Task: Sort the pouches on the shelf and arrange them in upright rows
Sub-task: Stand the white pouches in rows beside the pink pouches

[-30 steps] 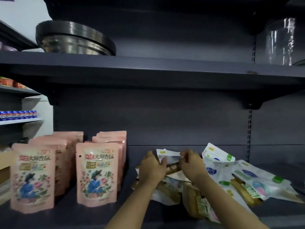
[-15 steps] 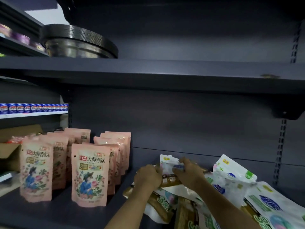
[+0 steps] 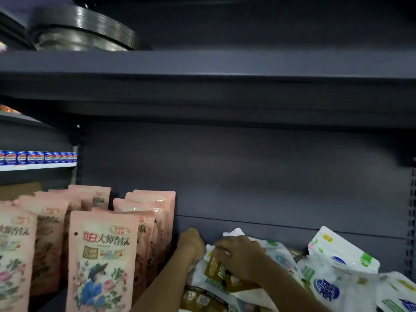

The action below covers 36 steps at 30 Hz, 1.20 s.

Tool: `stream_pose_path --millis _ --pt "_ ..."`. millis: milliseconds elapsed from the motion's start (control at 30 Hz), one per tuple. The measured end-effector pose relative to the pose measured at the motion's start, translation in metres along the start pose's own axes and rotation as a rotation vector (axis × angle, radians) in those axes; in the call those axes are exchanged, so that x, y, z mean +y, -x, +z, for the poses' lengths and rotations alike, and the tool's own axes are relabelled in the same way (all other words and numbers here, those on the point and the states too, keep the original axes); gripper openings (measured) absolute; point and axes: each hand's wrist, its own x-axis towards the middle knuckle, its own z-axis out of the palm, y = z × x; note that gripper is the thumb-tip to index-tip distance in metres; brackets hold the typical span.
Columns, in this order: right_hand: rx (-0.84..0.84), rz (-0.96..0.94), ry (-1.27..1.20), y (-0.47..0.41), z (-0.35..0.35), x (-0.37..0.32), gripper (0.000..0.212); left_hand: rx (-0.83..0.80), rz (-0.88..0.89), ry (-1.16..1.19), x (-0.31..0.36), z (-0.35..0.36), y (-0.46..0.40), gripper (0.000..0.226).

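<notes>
Pink pouches (image 3: 102, 257) stand upright in two rows at the left of the dark shelf. To their right lies a loose heap of white pouches (image 3: 337, 280) with green and blue print, mixed with brown-gold pouches (image 3: 202, 299). My left hand (image 3: 191, 245) is curled on the left edge of a white pouch (image 3: 279, 251) at the heap's near-left end. My right hand (image 3: 242, 258) grips the same pouch from above, its fingers over a small brown-gold pouch (image 3: 212, 266). The contact points are partly blurred.
The shelf's dark back panel (image 3: 247, 176) rises behind the heap. The shelf above carries stacked metal pans (image 3: 83, 33). A neighbouring shelf at the left holds a row of blue cans (image 3: 38, 157). A perforated upright (image 3: 412, 210) runs down the right edge.
The view has moved closer and turned right, so the pink rows fill the left. Both hands stay on the white pouch and have shifted slightly toward the shelf's back.
</notes>
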Motion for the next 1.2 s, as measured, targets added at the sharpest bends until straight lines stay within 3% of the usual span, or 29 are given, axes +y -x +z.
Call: stream_pose_path --millis 200,367,500,667,800,1000,1100,1200 --pt "-0.098 0.021 0.047 0.005 -0.001 0.009 0.047 -0.143 -0.009 -0.013 0.000 0.006 -0.013 0.035" --pt "-0.069 0.036 0.069 0.011 -0.003 0.008 0.049 -0.222 0.015 -0.005 -0.002 0.005 -0.016 0.029" --pt "-0.019 0.078 0.079 0.016 -0.003 0.013 0.047 -0.031 0.046 0.397 0.003 0.010 -0.014 0.023" --pt "0.021 0.128 0.078 0.025 -0.010 0.025 0.046 0.238 0.085 0.398 0.012 -0.005 0.001 0.030" --pt "-0.027 0.154 0.162 0.027 -0.013 0.032 0.047 0.445 0.133 0.417 0.020 -0.014 0.016 0.021" --pt "-0.025 0.226 0.182 0.023 -0.001 0.039 0.043 0.575 0.312 0.696 0.032 -0.018 0.032 0.014" --pt "-0.012 0.221 0.040 0.020 -0.007 0.040 0.047 0.538 0.348 0.870 0.038 -0.021 0.043 0.012" --pt "0.151 0.233 -0.570 0.011 -0.016 0.042 0.065 0.476 0.347 0.979 0.041 -0.024 0.049 0.011"
